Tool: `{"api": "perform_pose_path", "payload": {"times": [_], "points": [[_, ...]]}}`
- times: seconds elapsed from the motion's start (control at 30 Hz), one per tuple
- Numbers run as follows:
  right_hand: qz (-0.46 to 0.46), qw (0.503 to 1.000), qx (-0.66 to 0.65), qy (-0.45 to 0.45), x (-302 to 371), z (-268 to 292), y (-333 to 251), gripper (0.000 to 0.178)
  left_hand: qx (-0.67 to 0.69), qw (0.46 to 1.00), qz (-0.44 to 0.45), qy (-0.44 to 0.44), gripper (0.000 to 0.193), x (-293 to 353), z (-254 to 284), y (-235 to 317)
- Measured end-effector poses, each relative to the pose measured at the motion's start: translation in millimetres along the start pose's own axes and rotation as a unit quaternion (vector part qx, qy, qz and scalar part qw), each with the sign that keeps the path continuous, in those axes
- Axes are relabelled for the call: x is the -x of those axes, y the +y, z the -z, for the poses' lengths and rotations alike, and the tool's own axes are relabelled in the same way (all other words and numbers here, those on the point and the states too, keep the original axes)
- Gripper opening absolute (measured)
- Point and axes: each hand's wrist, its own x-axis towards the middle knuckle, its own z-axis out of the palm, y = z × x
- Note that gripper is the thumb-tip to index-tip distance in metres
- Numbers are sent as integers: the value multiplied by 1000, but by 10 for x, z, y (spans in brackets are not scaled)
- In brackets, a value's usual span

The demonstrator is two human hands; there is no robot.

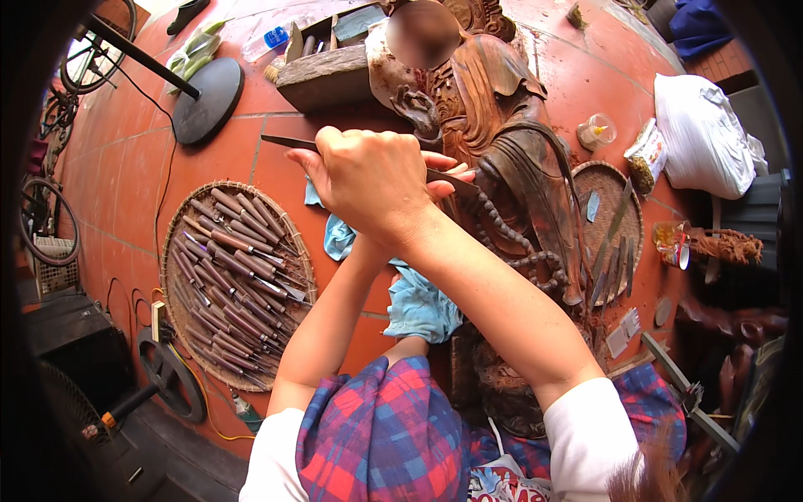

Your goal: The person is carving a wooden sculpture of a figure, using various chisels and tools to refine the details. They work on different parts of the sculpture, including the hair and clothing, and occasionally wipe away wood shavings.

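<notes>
A carved wooden statue (502, 109) with draped robes and a string of carved beads (510, 238) lies in front of me. My right hand (368, 171) is closed around a slim dark metal file (288, 142), one pointed end sticking out to the left. Crossed beneath it, my left hand (443, 163) has its fingers closed on the file near the other end, which meets the statue by the beads. Much of my left hand is hidden behind the right. Light blue cloths (422, 305) lie at my knee and below my wrists.
A round woven tray (171, 276) full of wood-handled chisels sits at left. Another woven tray (636, 217) at right holds several files. Nearby are a wooden box (326, 79), a round black stand base (209, 100), a small jar (595, 131) and a white sack (698, 138).
</notes>
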Motion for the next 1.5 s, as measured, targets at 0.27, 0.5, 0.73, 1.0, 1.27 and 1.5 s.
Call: {"api": "perform_pose_path", "payload": {"times": [0.27,0.5,0.73,1.0,1.27,1.5], "points": [[-18,999,-32,1,-75,-29,-38,45,-27,999,1,24,35,106,1,113],[-8,996,-69,-58,-191,236,-310,40,-214,962,-101,136,33,133,-151,300],[-38,997,-63,12,-206,43,-57,46,-223,964,8,143,33,97,-168,235],[-48,995,-67,-47,-180,48,-117,42,-244,953,-40,173,25,144,-165,203],[-54,995,-36,-72,-106,106,-55,42,-270,945,-75,170,18,162,-207,189],[-59,992,-102,-33,-194,162,-257,46,-253,949,-75,171,23,255,-91,337]]}}
